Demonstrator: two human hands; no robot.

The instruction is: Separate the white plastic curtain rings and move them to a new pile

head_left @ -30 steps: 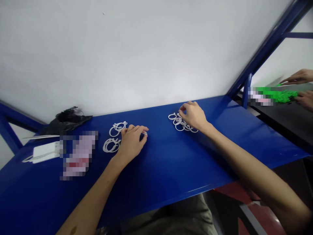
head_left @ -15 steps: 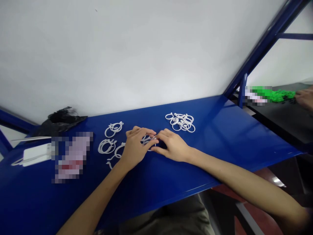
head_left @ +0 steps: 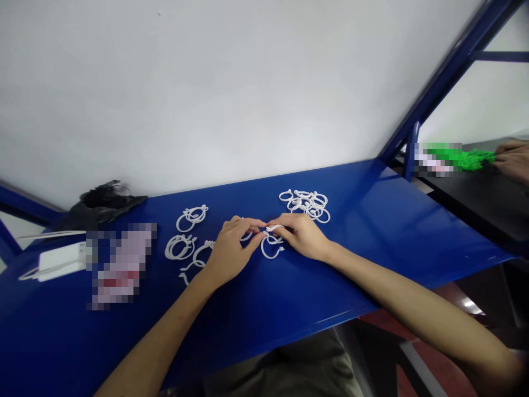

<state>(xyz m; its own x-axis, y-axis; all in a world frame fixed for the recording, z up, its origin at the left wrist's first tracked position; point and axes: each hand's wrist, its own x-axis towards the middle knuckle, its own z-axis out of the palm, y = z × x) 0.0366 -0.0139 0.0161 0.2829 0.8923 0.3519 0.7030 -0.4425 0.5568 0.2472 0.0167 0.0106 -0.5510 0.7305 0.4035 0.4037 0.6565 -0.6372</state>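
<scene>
Fingertips nearly meeting, the left hand [head_left: 231, 251] and right hand [head_left: 306, 237] pinch open white rings [head_left: 270, 257] over the blue desk [head_left: 297, 298]; a ring pile [head_left: 306, 206] lies beyond.

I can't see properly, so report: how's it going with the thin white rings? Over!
Left hand, right hand: close together at thin white plastic-looking rings. Grip unclear. Similar rings nearby; nothing seen blocking.
</scene>
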